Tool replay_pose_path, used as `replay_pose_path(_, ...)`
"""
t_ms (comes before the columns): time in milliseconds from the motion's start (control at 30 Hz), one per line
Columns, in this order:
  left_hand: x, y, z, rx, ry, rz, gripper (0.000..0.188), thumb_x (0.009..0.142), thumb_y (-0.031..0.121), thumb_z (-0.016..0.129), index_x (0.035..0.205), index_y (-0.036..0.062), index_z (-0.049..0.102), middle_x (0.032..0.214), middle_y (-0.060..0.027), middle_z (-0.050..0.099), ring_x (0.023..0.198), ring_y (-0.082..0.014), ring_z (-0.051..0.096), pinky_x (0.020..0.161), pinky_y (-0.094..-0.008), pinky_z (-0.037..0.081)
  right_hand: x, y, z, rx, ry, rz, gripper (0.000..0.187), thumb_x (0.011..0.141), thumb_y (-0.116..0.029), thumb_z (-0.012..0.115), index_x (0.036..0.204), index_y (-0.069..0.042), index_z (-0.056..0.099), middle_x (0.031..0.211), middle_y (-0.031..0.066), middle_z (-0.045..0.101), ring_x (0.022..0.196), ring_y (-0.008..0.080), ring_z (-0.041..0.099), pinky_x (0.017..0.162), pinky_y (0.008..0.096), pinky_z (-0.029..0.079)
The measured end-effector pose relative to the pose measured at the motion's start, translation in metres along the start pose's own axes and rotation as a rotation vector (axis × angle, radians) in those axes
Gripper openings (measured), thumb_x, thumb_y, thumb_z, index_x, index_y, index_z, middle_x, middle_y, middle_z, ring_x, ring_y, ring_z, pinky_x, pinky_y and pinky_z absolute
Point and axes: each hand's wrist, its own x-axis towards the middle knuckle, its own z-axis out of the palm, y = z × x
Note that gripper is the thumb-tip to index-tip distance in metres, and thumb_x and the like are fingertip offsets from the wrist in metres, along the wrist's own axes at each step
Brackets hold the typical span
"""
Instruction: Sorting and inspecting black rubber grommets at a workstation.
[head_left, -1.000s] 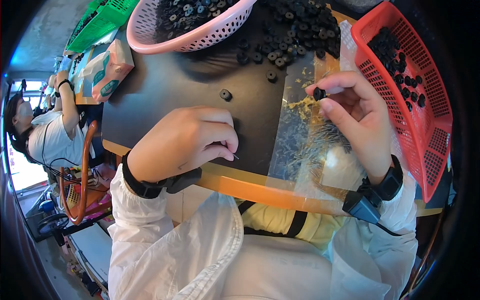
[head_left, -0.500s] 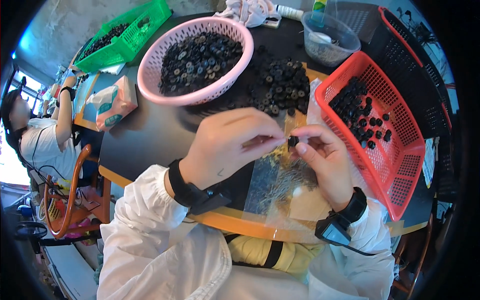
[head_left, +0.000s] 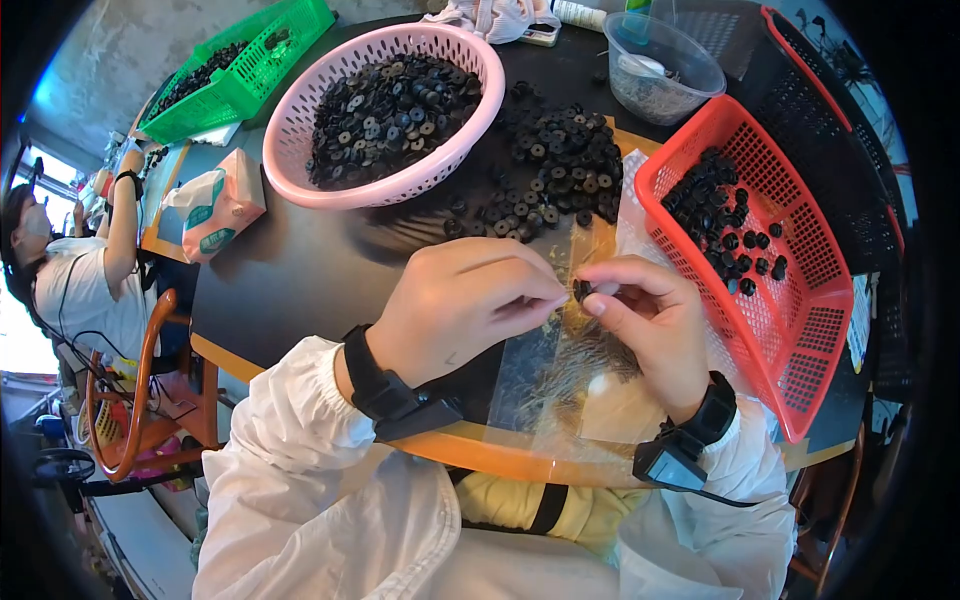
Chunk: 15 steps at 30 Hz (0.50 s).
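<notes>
Black round part: pinched in the fingers of the right hand, narrow grip, above the desk. Left hand at 9 o'clock from it: fingers narrow, tips near the part; cannot tell whether they hold anything. From the part: loose pile of black discs at 12 o'clock; pink basket, heaped with similar discs, at 10; red basket, partly filled with black pieces, at 3; clear tub at 1.
</notes>
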Motion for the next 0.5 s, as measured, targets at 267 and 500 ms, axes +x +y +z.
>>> replay_pose_path(267, -0.005, -0.004, -0.013, 0.154, -0.109, 0.210, 0.029, 0.068, 0.008, 0.081, 0.095, 0.0046, 0.069, 0.090, -0.0064, 0.069, 0.072, -0.0217, 0.068, 0.064, -0.0298, 0.055, -0.003, -0.006, 0.002, -0.226, -0.016, -0.069, 0.025, 0.084, 0.002, 0.070, 0.109, 0.000, 0.070, 0.100, 0.0058, 0.068, 0.091, 0.0099, 0.064, 0.081, 0.0235, 0.052)
replay_pose_path(500, 0.002, -0.011, -0.024, 0.407, 0.149, -0.055, 0.030, 0.074, 0.002, 0.077, 0.103, 0.0034, 0.067, 0.095, -0.0097, 0.070, 0.077, -0.0243, 0.069, 0.069, -0.0327, 0.055, -0.003, 0.000, -0.005, 0.080, 0.037, 0.050, 0.024, 0.087, 0.003, 0.066, 0.112, 0.001, 0.067, 0.095, 0.0016, 0.065, 0.085, 0.0072, 0.060, 0.077, 0.0219, 0.049)
